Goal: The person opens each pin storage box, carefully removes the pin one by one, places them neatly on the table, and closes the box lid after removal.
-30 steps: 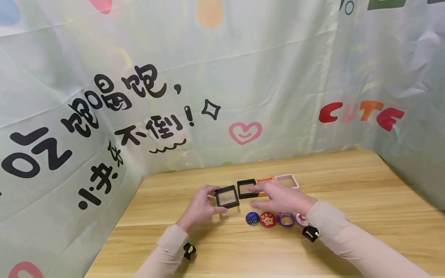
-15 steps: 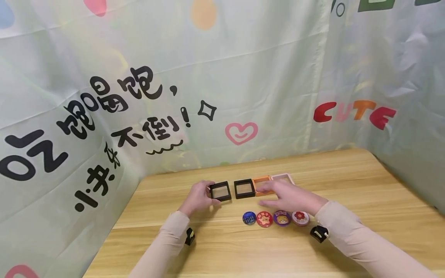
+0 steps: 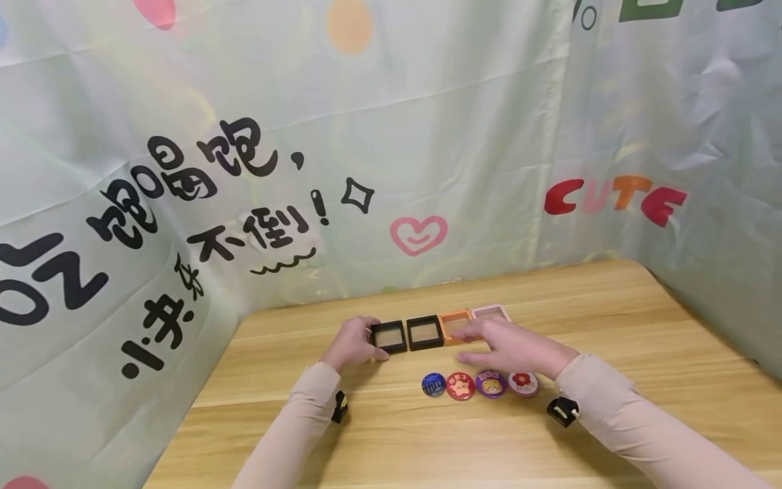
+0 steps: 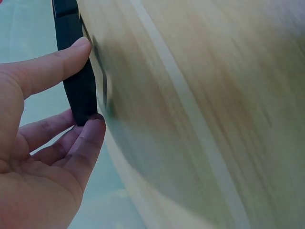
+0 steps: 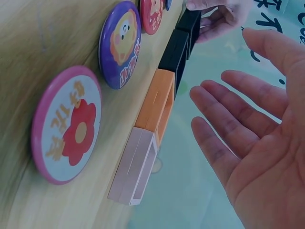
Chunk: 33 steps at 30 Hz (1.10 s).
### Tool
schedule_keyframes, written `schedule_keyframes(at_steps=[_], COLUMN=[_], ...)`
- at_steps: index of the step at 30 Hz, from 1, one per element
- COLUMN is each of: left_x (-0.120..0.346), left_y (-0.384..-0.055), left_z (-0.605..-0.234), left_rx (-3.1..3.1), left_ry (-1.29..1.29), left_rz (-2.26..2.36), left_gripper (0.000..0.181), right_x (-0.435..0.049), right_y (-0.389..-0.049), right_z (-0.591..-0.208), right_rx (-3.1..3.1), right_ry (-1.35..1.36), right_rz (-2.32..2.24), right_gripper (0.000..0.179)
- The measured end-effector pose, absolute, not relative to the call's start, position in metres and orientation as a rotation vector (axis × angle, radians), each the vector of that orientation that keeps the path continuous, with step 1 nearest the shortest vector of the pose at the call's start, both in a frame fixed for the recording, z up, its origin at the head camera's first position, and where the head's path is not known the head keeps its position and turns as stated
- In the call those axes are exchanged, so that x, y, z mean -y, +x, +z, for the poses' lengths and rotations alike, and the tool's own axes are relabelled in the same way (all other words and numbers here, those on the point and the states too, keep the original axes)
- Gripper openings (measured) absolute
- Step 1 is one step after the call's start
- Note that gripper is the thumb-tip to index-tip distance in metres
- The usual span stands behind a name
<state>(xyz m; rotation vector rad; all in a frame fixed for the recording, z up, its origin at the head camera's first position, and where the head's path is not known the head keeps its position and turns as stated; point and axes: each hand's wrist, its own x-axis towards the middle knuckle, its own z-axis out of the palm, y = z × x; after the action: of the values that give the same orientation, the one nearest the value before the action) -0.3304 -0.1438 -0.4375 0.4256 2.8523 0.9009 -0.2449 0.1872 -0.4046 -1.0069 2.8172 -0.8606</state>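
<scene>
My left hand (image 3: 354, 345) pinches a black square frame (image 4: 82, 98) by its outer side, thumb on one edge and fingers on the opposite edge. This frame looks flat on the table, at the left end of a row. A narrow gap parts it from a second black frame (image 3: 425, 348). An orange frame (image 5: 155, 100) and a pale pink frame (image 5: 131, 164) continue the row to the right. Over these two hovers my right hand (image 3: 519, 346), fingers spread and holding nothing; it partly hides them in the head view.
Nearer the person lie round badges in a line: blue (image 3: 434, 384), red with a star (image 3: 460, 386), purple with a bear (image 3: 491, 384) and one with a red flower (image 3: 523, 384). A printed curtain (image 3: 476, 170) stands behind the wooden table (image 3: 427, 441).
The left black frame was tilted beside the row; my left hand drew it left, levelled it, then brought it slightly back toward the row. My right hand has shifted slightly right off the second black frame.
</scene>
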Motion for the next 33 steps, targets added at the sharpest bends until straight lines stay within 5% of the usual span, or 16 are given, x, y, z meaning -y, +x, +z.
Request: schedule_keyframes(at_steps=[33], left_x=[0.139], left_y=[-0.336], left_z=[-0.442], left_rx=[-2.840], left_ry=[0.457], left_rz=[0.816], left_gripper=[0.081], right_x=[-0.202], right_y=[-0.244], right_z=[-0.402], right_rx=[-2.814], right_ry=[-0.915], right_rz=[-0.894], right_gripper=[0.046])
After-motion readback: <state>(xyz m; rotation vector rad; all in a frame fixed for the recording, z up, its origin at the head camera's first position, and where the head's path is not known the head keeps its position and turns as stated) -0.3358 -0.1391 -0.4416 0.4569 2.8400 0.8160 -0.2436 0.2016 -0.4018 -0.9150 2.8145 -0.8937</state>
